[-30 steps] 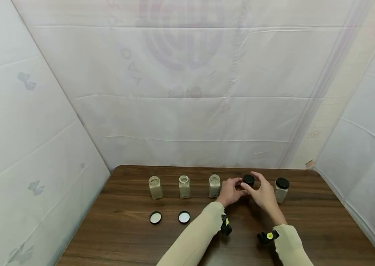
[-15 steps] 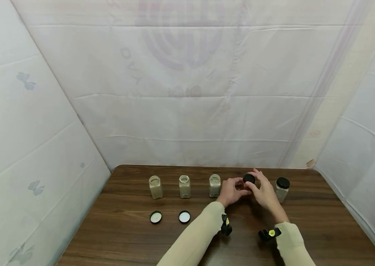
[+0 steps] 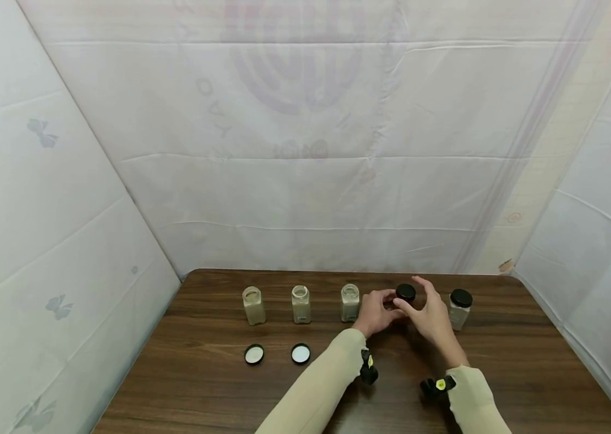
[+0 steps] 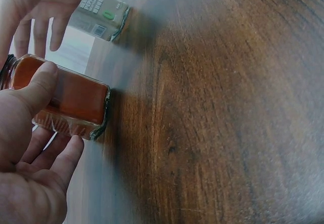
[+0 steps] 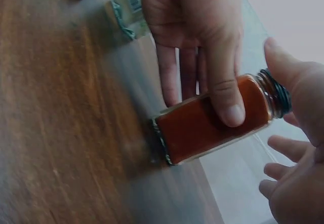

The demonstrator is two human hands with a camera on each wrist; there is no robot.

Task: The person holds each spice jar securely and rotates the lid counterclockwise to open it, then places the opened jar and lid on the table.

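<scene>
Fingers (image 5: pixel 168 77) first: on the left hand (image 3: pixel 377 313), curled and clamped round the body of the red-filled jar (image 5: pixel 187 133), thumb included; on the right hand (image 3: pixel 431 314), spread apart around the black lid (image 3: pixel 405 293), with a gap on one side in the head view. Can't tell about thumb contact at the near edge. Progress-wise, looks past halfway, going by the row on the desk (image 3: pixel 202 392): lidless at the left end are a first open jar (image 3: pixel 253 310), a second open jar (image 3: pixel 301 309) and a third open jar (image 3: pixel 350 308). Can also spot a left loose lid (image 3: pixel 253 354) and a right loose lid (image 3: pixel 300 354), both pale side up in front of the first two. Can't see a third one, maybe hidden by the left forearm (image 3: pixel 313 386). Left to deal with, at a guess: the red-filled jar, between the third open jar and the end jar (image 3: pixel 458 314), plus that end jar, capped and well clear of the left hand. Can make out some neck (image 5: pixel 268 93) by the lid, so possibly partly loosened, but wouldn't swear to it. As for pose, reaching in from the bottom with both arms: left forearm on a long up-and-right diagonal, right forearm (image 3: pixel 473 401) on a shorter up-and-left one, to meet at the jar. Can't tell about base contact with the desk.
</scene>
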